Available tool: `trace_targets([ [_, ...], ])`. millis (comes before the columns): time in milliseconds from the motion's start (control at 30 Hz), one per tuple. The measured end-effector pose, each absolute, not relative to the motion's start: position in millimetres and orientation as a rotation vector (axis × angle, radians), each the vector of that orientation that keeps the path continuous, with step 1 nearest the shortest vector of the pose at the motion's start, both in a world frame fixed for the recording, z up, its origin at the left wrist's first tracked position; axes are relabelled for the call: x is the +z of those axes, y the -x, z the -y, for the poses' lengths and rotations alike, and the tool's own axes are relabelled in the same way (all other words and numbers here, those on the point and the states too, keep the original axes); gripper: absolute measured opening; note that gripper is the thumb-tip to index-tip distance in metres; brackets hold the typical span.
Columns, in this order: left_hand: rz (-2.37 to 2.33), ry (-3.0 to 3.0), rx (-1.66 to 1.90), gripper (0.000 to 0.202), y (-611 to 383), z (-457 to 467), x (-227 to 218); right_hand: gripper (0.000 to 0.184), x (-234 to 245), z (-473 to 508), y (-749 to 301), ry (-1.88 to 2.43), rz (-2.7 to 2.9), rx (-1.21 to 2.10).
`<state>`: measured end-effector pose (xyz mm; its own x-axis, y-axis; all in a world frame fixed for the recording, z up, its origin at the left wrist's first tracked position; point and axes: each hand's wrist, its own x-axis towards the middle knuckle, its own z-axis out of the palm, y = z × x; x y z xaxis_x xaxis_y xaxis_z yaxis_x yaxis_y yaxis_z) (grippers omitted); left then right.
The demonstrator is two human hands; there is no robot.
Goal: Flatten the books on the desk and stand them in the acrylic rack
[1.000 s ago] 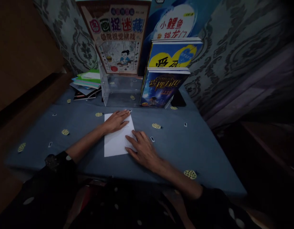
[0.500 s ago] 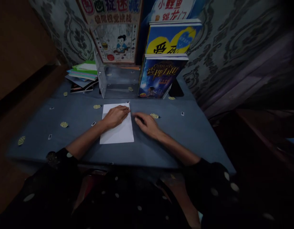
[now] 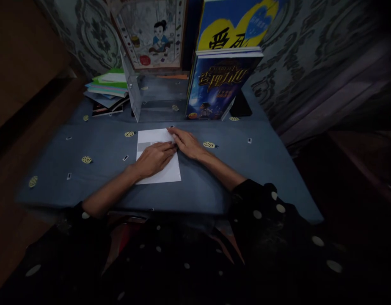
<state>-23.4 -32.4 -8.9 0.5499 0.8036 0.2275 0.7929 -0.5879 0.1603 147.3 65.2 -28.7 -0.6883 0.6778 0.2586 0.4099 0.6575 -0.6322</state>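
A white sheet of paper [image 3: 151, 137] lies flat on the blue spotted tablecloth [image 3: 246, 169], near the table's middle. My left hand [image 3: 154, 156] rests palm down on the sheet's middle, fingers stretched toward its right edge. My right hand [image 3: 187, 143] lies flat at the sheet's upper right edge, fingers extended onto the paper, fingertips close to those of the left hand. Neither hand holds anything.
A clear acrylic stand [image 3: 135, 97] sits behind the paper, with upright picture books [image 3: 217, 84] to its right and a large illustrated book [image 3: 154, 34] behind it. A stack of thin books [image 3: 106, 91] lies at the back left. Patterned wallpaper surrounds the table.
My right hand moved from the sheet's lower right up to its upper right edge. My left hand slid down toward the sheet's middle. The camera tilted down a little.
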Motion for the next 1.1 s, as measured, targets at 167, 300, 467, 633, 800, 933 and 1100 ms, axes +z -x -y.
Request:
trace_targets([
  [167,-1.239,-2.693,0.404,0.038,15,83,-7,0.047,-29,-61,-146,0.856,2.410,0.693],
  [300,-1.166,-2.670,0.400,0.037,10,111,-5,0.048,-32,-59,-144,0.839,2.445,0.648],
  [467,-1.159,-2.673,0.447,0.037,8,116,-7,0.050,-34,-50,-144,0.844,2.547,0.539],
  [633,-1.150,-2.611,0.494,0.036,10,115,-4,0.050,-29,-29,-149,0.863,2.682,0.419],
  [800,-1.149,-2.323,0.588,0.032,22,109,4,0.061,-27,-7,-163,0.836,2.791,0.339],
  [933,-1.340,-2.314,0.674,0.033,48,88,-1,0.061,-27,3,-171,0.835,2.808,0.296],
  [1100,-1.843,-2.413,0.555,0.040,81,51,-18,0.063,-22,4,-174,0.826,2.833,0.301],
])
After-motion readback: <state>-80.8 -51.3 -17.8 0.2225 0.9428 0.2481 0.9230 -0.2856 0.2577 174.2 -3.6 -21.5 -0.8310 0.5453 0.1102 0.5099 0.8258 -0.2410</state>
